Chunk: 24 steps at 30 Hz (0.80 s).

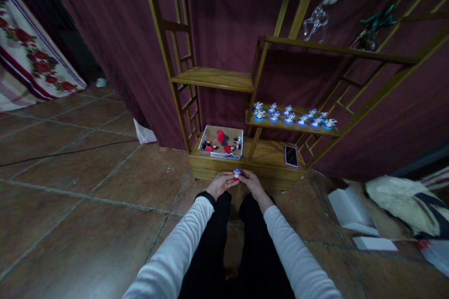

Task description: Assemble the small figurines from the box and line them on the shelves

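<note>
Between my two hands, just in front of the shelf's low base, is a small figurine (237,174) with a purple-blue top and a red base. My left hand (220,184) grips it from the left, fingers closed at the red base. From the right, the fingers of my right hand (251,181) pinch the same figurine. Beyond my hands an open cardboard box (226,154) sits on the bottom board, with red discs, dark pieces and small figures inside. Two rows of similar blue-and-white figurines (289,117) stand on the shelf board above right.
A phone (291,156) lies on the bottom board of the wooden shelf (213,77). Higher up stand a clear deer ornament (318,21) and a dark green ornament (375,25). White boxes (352,210) and a beige cloth bag (403,203) lie on the tiled floor at right.
</note>
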Each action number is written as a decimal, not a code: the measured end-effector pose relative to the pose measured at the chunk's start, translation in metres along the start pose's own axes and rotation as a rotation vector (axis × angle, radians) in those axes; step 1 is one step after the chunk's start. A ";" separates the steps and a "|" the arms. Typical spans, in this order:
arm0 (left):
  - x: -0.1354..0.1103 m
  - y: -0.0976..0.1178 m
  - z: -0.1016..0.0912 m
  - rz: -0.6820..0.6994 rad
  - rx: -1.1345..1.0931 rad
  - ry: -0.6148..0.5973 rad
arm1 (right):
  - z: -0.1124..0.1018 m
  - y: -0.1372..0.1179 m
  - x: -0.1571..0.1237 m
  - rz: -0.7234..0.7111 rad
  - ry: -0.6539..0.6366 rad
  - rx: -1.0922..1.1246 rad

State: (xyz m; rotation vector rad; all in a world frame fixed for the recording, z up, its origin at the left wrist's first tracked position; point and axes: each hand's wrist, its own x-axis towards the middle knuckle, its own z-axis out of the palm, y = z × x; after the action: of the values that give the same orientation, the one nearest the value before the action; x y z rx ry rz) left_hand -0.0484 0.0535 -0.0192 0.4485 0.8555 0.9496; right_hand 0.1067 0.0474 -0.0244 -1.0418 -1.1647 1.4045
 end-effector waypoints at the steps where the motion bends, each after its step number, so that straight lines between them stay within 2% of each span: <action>1: 0.001 0.000 0.000 0.001 -0.002 0.006 | 0.000 -0.001 0.000 0.008 -0.012 0.014; 8: 0.007 -0.005 0.002 0.013 -0.013 0.044 | -0.001 -0.003 0.003 0.034 -0.009 -0.009; 15: 0.010 -0.005 0.005 0.021 -0.026 0.096 | 0.001 0.000 0.004 0.028 0.053 -0.066; 20: 0.007 -0.005 0.005 0.086 -0.037 0.088 | 0.002 -0.004 -0.004 0.079 0.023 0.012; 24: 0.001 -0.004 0.004 0.093 -0.006 0.028 | 0.003 -0.007 -0.008 0.083 -0.003 0.004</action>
State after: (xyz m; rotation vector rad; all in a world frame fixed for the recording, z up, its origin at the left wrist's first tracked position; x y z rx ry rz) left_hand -0.0432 0.0523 -0.0198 0.4739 0.8631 1.0458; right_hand 0.1063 0.0398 -0.0165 -1.0959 -1.1313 1.4726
